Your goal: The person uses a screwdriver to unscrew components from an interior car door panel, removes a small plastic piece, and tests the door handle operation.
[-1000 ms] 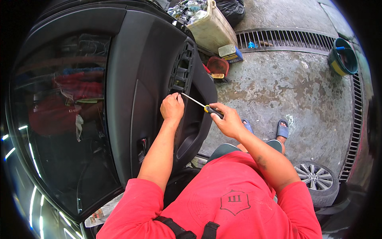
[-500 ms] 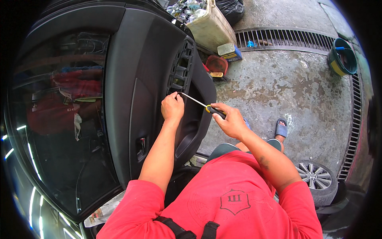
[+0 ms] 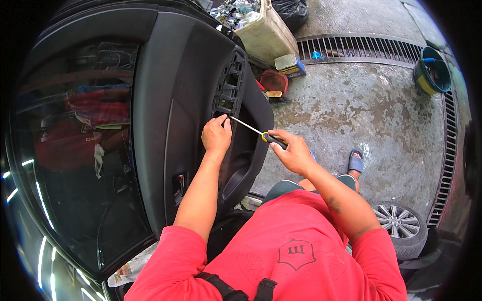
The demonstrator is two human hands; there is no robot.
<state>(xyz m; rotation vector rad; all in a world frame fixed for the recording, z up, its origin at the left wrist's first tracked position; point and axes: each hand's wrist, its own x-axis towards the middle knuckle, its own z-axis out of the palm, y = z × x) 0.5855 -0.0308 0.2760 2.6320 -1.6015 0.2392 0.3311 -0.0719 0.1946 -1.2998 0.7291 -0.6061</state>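
Note:
My right hand (image 3: 291,150) is wrapped round the black and yellow handle of a screwdriver (image 3: 246,125). Its metal shaft points left and slightly up, and the tip ends beside the fingers of my left hand (image 3: 217,134). That left hand is closed in a pinch at the lower end of an open slotted recess (image 3: 229,85) in the black car door panel (image 3: 173,75). What the left fingers pinch is too small or hidden to tell. Below my left hand, the panel has an inner door handle (image 3: 179,185) and a curved pocket beside my forearm.
Beyond the door stand a pale bin (image 3: 266,35) full of scraps, a blue and yellow tin (image 3: 289,65) and a red dustpan (image 3: 274,82). A green bucket (image 3: 432,72) is at far right, beside a floor grate (image 3: 361,49). A wheel (image 3: 399,223) lies near my right elbow.
Almost nothing differs. The screwdriver and my right hand have shifted very slightly to the right, and my left hand has moved slightly left.

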